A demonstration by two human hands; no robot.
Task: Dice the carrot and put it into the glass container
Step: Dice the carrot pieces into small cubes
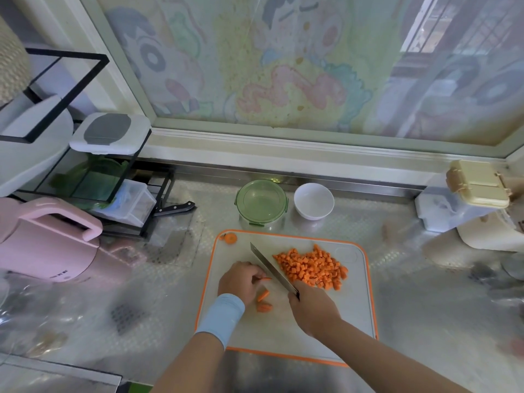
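Note:
A white cutting board with an orange rim (360, 304) lies in front of me. A heap of diced carrot (312, 268) covers its far right part. My left hand (241, 280) holds a thin carrot piece (265, 278) down on the board with curled fingers. My right hand (313, 309) grips the handle of a knife (270, 266), whose blade lies right beside that piece. Two uncut carrot chunks (263, 301) rest near my left wrist. A carrot end (231, 238) sits at the board's far left corner. The glass container (261, 204) with a green lid stands behind the board.
A white bowl (314, 200) stands right of the container. A pink kettle (48, 242) and a black rack (93, 177) with a second knife (177, 208) fill the left side. Plastic boxes (465, 202) are stacked at the right.

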